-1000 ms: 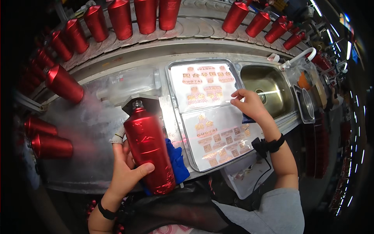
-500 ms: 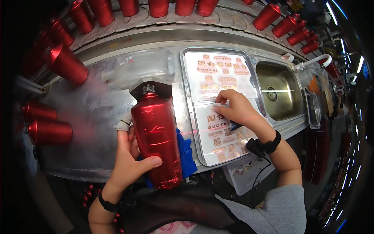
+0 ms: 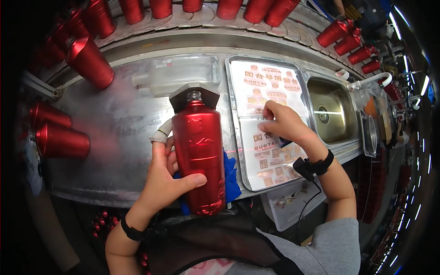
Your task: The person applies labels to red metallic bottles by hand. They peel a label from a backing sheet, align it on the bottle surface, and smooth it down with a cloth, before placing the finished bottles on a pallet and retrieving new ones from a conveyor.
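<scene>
My left hand (image 3: 172,181) is wrapped round a glossy red bottle (image 3: 198,156), its thumb across the front; a pale wrap covers one fingertip. The bottle stands nearly upright, with a bare clear-glass neck (image 3: 194,96) and a dark angular piece (image 3: 176,97) behind it. My right hand (image 3: 286,123) hovers over or rests on white sheets of gold and brown decals (image 3: 270,172) lying in a metal tray (image 3: 234,123). Its thumb and forefinger curl together near the lower sheet's upper edge; I cannot make out what they hold, if anything.
A blue cloth (image 3: 232,176) lies behind the held bottle. Another red bottle (image 3: 91,64) leans at the left, and two lie on the steel bench (image 3: 123,114). Several line a conveyor (image 3: 183,20) at the back. Right of the tray are a sink (image 3: 332,103) and a white faucet (image 3: 373,83).
The whole view has shifted, so the bench and bottles sit further right. My left hand still grips the bottle, and my right hand stays at the decal sheets. Bottles on the conveyor have moved along.
</scene>
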Action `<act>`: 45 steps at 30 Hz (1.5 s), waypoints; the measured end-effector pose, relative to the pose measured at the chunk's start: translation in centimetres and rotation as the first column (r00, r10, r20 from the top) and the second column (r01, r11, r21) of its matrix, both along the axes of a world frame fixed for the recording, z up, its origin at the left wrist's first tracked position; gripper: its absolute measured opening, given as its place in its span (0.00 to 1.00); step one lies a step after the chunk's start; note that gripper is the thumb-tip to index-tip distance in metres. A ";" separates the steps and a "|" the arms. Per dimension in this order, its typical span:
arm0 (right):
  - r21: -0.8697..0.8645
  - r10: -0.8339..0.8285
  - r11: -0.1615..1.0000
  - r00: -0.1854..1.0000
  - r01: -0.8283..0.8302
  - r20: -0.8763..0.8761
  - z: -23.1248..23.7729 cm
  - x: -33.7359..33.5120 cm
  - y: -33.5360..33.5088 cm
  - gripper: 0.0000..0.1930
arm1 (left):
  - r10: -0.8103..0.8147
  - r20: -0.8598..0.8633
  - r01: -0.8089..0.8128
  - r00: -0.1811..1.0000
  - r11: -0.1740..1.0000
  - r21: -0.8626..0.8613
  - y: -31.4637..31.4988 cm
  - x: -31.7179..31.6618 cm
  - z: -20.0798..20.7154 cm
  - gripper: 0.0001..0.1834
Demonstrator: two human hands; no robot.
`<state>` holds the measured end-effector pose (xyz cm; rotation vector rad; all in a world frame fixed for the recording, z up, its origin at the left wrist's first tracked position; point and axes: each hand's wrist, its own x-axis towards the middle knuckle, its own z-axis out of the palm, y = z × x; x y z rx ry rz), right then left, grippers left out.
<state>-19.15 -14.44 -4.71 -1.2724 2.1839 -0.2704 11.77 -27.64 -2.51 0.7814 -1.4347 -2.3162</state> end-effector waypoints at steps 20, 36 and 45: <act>-0.372 -0.524 0.636 0.733 0.676 0.434 4.3 -7.1 9.8 0.04 | 0.041 -0.048 -0.041 0.998 0.999 -0.007 -0.6 0.1 -0.6 0.62; 0.047 -0.660 0.728 0.718 0.684 -0.220 -9.9 -24.1 22.6 0.09 | 0.014 0.036 -0.016 0.999 0.998 0.054 -0.7 0.2 -0.4 0.58; -0.461 -0.565 0.782 0.789 0.419 -0.241 2.0 -11.3 13.9 0.07 | 0.008 0.117 -0.002 0.993 0.999 -0.050 -0.7 -0.7 0.4 0.58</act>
